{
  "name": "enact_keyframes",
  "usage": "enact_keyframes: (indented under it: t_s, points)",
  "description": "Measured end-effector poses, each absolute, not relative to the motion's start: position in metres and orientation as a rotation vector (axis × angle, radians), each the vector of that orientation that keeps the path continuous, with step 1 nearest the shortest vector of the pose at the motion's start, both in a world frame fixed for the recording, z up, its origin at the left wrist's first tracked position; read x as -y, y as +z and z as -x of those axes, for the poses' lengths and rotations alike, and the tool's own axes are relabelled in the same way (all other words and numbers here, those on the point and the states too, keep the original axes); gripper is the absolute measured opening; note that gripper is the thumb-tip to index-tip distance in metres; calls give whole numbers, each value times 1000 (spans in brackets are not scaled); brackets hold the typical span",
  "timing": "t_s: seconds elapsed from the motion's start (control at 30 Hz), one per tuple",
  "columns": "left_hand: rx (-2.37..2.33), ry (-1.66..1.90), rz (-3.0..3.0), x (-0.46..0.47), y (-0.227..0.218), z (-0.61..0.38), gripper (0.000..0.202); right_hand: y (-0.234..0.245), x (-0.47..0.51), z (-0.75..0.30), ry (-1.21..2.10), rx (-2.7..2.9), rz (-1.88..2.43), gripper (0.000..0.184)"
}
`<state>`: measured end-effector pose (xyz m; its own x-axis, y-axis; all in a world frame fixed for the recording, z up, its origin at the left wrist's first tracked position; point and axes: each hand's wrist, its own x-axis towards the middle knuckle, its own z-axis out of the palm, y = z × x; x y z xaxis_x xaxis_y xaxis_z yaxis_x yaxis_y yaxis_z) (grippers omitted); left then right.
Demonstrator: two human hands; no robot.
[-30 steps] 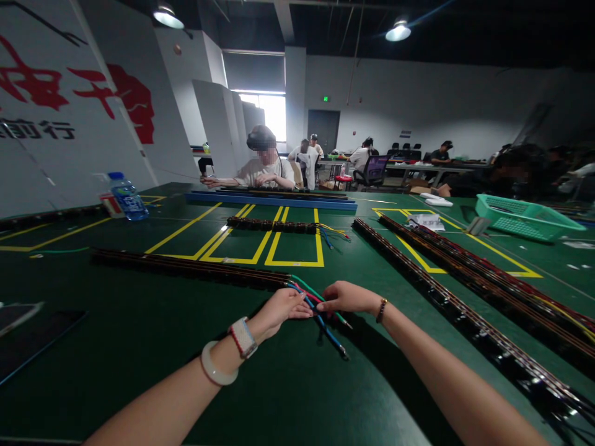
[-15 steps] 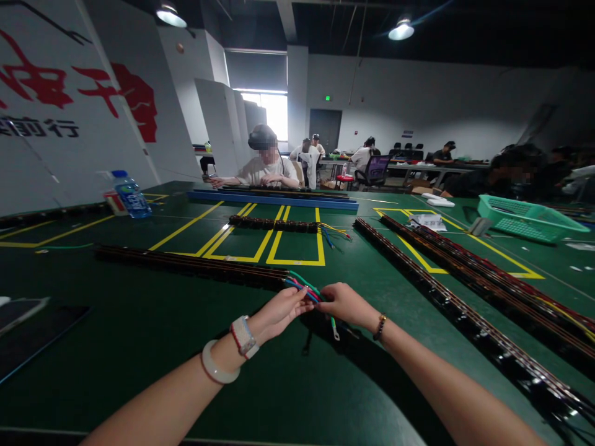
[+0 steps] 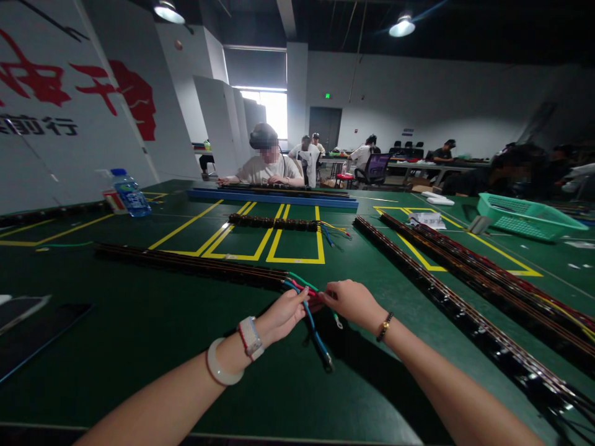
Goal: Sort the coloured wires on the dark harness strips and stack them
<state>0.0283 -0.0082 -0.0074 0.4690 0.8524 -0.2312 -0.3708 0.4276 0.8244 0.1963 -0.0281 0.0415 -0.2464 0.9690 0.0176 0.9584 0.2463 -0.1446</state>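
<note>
A long dark bar assembly (image 3: 195, 264) lies across the green table, with coloured cables at its right end. My left hand (image 3: 283, 314) is closed around the cables just past that end, thumb on top. The blue cable (image 3: 314, 328) runs over its fingers and hangs toward me, ending in a metal lug. My right hand (image 3: 356, 303) pinches the red cable (image 3: 299, 287) close to the left fingertips. The green cable (image 3: 303, 280) passes behind the right fingers, and its ring lug (image 3: 339, 321) shows below them.
Several similar long bars (image 3: 418, 266) lie on the right, and a shorter one (image 3: 274, 223) with loose wires sits ahead. A green basket (image 3: 525, 220) stands at the far right, a water bottle (image 3: 132, 193) at the left. A person (image 3: 267, 161) sits opposite behind a blue rail (image 3: 279, 199).
The blue cable has come away from the bunch between my hands and now hangs toward me. My right hand has shifted slightly and still pinches at the cables.
</note>
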Motion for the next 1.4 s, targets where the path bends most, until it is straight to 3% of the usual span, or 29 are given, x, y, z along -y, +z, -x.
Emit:
enact_keyframes:
  t_s: [0.2, 0.27, 0.37, 0.57, 0.73, 1.13, 1.4]
  points:
    - [-697, 816, -703, 10, -1, -26, 12, 36, 6, -223, 804, 2344, 1686, 36]
    - [-682, 800, -684, 10, 0, -25, 13, 32, -2, -231, 883, 2329, 1658, 32]
    - [-669, 792, -681, 8, -3, -24, 12, 29, -9, -236, 669, 2337, 1761, 30]
    - [-686, 766, -684, 7, -5, -22, 14, 30, -20, -228, -148, 2442, 1964, 29]
    - [-709, 769, -733, 8, -8, -22, 17, 38, -48, -220, -428, 2547, 1861, 26]
    - [-611, 698, -681, -1, -12, -20, 19, 28, -57, -220, -425, 2615, 1771, 21]
    - [-611, 733, -652, -5, -17, -22, 10, 34, 24, -219, -118, 2697, 1070, 34]
